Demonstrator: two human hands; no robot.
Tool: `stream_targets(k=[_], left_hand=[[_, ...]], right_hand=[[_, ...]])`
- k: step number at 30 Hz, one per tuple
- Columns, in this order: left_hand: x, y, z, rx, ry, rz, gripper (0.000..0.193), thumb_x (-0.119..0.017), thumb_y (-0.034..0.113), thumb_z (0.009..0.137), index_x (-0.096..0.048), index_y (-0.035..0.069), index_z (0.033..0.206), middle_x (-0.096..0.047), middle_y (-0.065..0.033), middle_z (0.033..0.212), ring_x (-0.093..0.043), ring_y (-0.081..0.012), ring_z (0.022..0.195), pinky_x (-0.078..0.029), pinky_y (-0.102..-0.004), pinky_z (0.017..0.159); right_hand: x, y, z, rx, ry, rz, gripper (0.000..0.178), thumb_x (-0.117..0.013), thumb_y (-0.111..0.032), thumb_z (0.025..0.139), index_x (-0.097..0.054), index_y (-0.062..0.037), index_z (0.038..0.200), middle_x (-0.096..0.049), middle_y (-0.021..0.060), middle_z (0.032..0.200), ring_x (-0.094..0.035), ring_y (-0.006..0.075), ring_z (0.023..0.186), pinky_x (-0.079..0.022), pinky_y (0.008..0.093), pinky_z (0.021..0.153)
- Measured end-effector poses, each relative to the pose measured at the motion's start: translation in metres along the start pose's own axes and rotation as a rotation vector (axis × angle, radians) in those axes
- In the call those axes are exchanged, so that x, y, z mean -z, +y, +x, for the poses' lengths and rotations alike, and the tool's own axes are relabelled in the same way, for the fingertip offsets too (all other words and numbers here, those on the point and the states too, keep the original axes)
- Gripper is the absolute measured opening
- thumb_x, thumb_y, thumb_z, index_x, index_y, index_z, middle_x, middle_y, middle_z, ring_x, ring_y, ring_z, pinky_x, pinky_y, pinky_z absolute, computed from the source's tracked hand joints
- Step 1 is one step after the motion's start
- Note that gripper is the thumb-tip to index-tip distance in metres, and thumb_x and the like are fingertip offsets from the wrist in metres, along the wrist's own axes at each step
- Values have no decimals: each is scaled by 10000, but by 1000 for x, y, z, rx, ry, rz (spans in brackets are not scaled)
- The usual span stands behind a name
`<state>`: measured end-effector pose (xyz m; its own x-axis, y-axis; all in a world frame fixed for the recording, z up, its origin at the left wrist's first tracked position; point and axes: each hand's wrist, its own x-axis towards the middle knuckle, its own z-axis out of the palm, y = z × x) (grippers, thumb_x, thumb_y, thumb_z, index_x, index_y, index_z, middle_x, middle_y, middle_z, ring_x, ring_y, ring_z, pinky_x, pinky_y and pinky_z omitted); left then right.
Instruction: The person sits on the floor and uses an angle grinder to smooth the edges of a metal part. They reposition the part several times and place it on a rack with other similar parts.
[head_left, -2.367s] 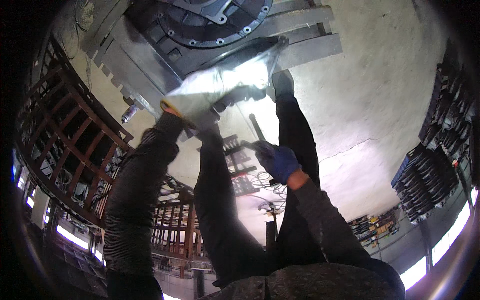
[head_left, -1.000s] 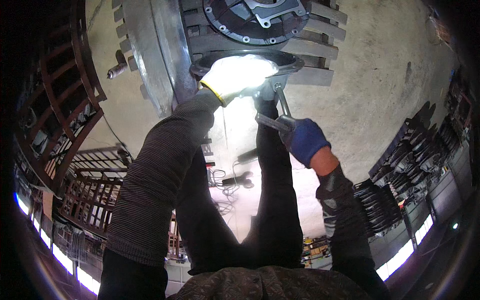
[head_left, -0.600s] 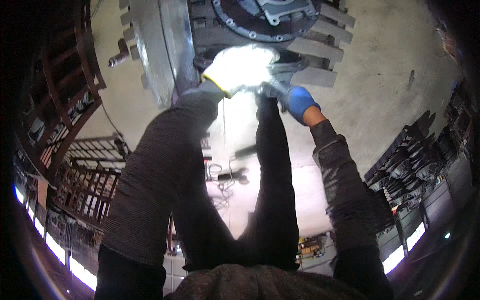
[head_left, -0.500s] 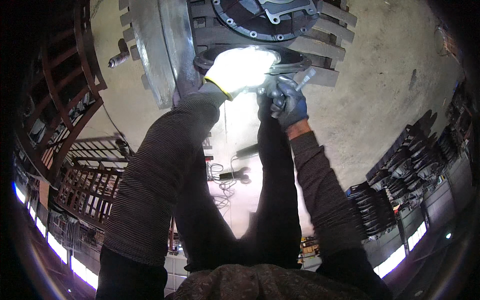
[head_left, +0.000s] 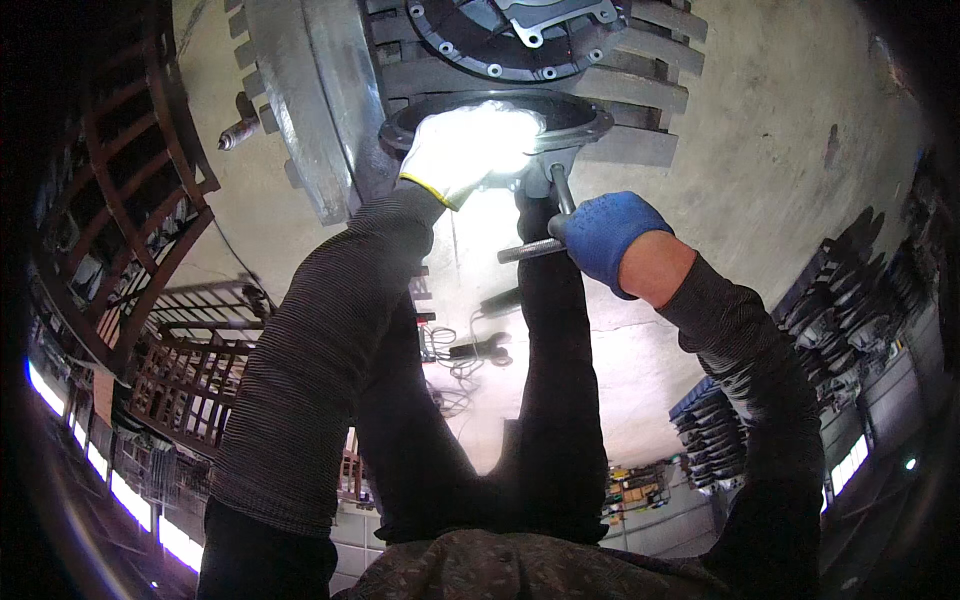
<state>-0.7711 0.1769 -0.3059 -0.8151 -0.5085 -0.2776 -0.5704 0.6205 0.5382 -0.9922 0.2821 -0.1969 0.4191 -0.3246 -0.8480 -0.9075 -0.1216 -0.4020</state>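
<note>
Right hand (head_left: 612,240) gripped T-handled tool (head_left: 530,251), fingers curled round it; bar, tilted up-right half a second earlier, now pointed left, shaft reaching flanged housing (head_left: 562,157). Left hand (head_left: 470,150) lay over housing; glare hid finger spread. Bolt-holed disc (head_left: 470,58) beyond.

No text, label, brand, number or sign can be read. On the small can (head_left: 238,133), lying to the left of the left hand (head_left: 470,145), the surface is shown too small for any lettering to be made out. Among the small coloured items (head_left: 638,487), seen far below the right hand (head_left: 610,240), nothing legible can be picked out either, the details being too small and blurred.
</note>
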Motion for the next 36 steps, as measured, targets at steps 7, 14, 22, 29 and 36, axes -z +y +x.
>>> stream_targets(k=[7,14,22,29,36], left_hand=[[-1,-2,0,-100,64,61,406,-582,355,1038,-673,208,1405,-704,-104,1327,-699,-290,1131,-562,-397,980],[6,1,2,-73,-26,3,421,-585,308,1034,-657,168,1423,-695,-116,1352,-692,-282,1175,-558,-383,1001],[18,16,-2,-123,19,-41,432,-581,232,1033,-629,208,1462,-680,-111,1408,-692,-299,1207,-561,-395,1026],[15,17,-3,-104,9,-16,459,-635,206,977,-638,174,1435,-703,-120,1309,-702,-293,1139,-581,-395,941],[33,20,21,-85,-39,50,549,-740,147,868,-618,199,1401,-706,-112,1196,-706,-328,1055,-594,-442,836]], right_hand=[[-50,-38,77,-299,774,2306,158,-549,-130,1059,-701,-107,1019,-548,-23,666,-572,92,609,-499,265,553],[-58,-56,54,-273,815,2240,162,-576,-202,1085,-664,-75,1133,-605,-4,766,-570,89,600,-486,255,527],[-19,-30,-38,-109,271,334,309,-679,-224,980,-711,-162,1281,-750,163,890,-750,323,774,-582,464,671],[-5,-70,-97,-274,201,1539,340,-726,-182,1005,-662,-74,1320,-742,82,972,-711,200,801,-567,326,698],[-105,-11,-79,-593,1013,1968,439,-588,-267,1114,-596,-27,1481,-730,99,768,-519,93,474,-403,257,445]])
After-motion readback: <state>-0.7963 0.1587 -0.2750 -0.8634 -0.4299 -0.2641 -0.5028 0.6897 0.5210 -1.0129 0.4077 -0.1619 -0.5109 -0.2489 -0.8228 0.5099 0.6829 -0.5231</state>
